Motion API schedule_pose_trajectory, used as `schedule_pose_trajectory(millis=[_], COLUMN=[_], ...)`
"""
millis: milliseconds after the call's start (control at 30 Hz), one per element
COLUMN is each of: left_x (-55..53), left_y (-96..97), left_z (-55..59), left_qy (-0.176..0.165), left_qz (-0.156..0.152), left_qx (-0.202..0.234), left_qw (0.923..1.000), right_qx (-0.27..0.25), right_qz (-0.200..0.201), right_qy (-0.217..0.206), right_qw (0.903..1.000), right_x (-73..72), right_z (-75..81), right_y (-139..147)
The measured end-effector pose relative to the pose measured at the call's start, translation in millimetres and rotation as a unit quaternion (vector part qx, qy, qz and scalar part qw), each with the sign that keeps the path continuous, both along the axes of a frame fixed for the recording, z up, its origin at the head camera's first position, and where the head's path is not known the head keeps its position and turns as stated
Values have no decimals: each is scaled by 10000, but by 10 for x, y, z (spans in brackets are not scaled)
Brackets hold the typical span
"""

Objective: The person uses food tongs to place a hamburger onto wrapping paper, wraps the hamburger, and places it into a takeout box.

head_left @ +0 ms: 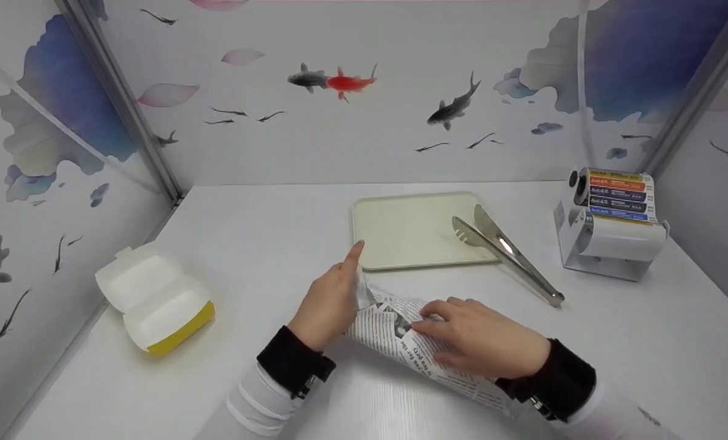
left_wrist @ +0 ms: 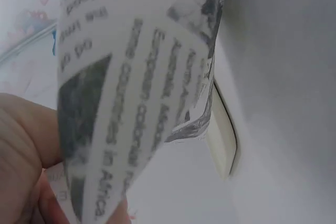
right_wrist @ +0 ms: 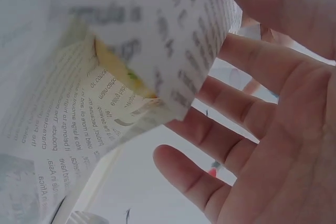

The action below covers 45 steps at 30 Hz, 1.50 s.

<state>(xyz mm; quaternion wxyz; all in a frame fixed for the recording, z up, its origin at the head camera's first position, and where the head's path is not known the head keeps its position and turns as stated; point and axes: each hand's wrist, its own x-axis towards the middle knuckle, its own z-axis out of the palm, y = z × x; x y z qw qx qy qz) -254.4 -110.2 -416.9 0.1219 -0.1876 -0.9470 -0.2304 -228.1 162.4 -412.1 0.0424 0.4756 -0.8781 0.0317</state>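
Observation:
Newspaper-print wrapping paper (head_left: 394, 339) is folded into a long bundle across the front of the table. At its upper left end my left hand (head_left: 330, 302) grips the paper, the index finger pointing up. My right hand (head_left: 483, 339) lies over the right part of the bundle, its fingertips touching the print. In the right wrist view its fingers (right_wrist: 252, 98) are fairly straight, some tips hidden behind the paper's edge. Through a gap in the fold shows a pale yellow food item (right_wrist: 118, 66) with a green bit; most of it is hidden inside.
Behind the bundle lies a pale green tray (head_left: 413, 229), with metal tongs (head_left: 516, 260) lying across its right edge. An opened white and yellow takeout box (head_left: 162, 299) sits at the left. A dispenser with printed rolls (head_left: 614, 223) stands at the back right.

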Motion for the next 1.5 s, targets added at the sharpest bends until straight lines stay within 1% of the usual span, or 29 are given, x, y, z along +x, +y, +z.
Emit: schedule_pose_trajectory(millis=[67, 167, 233, 267, 300, 367, 467, 567, 633, 733, 800, 867, 933, 967, 1067, 1133, 1200, 1233, 1333, 1500], left_x=[26, 68, 91, 102, 109, 118, 119, 115, 114, 107, 92, 70, 42, 29, -12, -40, -81, -100, -164, -252], left_y=[35, 86, 115, 129, 143, 164, 185, 185, 177, 157, 136, 97, 39, 5, -110, -180, -245, -273, -338, -378], left_z=[-8, -18, -21, -19, -16, -17, -6, 10, 16, 6, -15, -37, -52, -44, 9, 68, 110, 121, 104, 4], left_qy=[259, 776, 937, 941, 872, 605, 129, -301, -531, -853, -1038, -1280, -1562, -1738, -2381, -2659, -2751, -2710, -2420, -2057], left_qz=[-116, -429, -691, -811, -892, -920, -698, -474, -400, -283, -69, 216, 496, 606, 718, 753, 864, 945, 1156, 1253], left_qx=[-32, -121, -36, 48, 181, 527, 1015, 1233, 1186, 956, 750, 532, 318, 251, 287, 455, 637, 698, 776, 748], left_qw=[9996, 9960, 9932, 9922, 9920, 9925, 9923, 9908, 9907, 9914, 9917, 9901, 9860, 9826, 9681, 9600, 9554, 9554, 9602, 9677], right_qx=[19, 37, 27, 16, -1, -52, -106, -128, -116, -85, -67, -65, -86, -99, -138, -120, -81, -59, -24, -33], right_qz=[-6, 19, 76, 103, 130, 166, 199, 215, 206, 151, 122, 113, 137, 156, 217, 222, 190, 170, 96, -8], right_qy=[12, 25, 24, 9, -13, -72, -78, 23, 74, 77, 74, 110, 173, 206, 268, 241, 182, 150, 66, -55], right_qw=[10000, 10000, 10000, 9999, 9999, 9998, 9997, 9997, 9997, 9998, 9999, 9999, 9997, 9996, 9993, 9994, 9996, 9997, 9999, 10000], right_x=[-2, -12, -21, -26, -30, -34, -31, -24, -19, -12, -3, 7, 15, 18, 19, 18, 18, 20, 28, 51], right_z=[0, 5, 10, 12, 13, 11, 2, -9, -12, -11, -10, -11, -14, -16, -22, -22, -19, -16, -16, -29], right_y=[-13, -22, -18, -13, -8, 3, 14, 17, 18, 20, 19, 14, 7, 3, -6, -7, -7, -7, -8, -17])
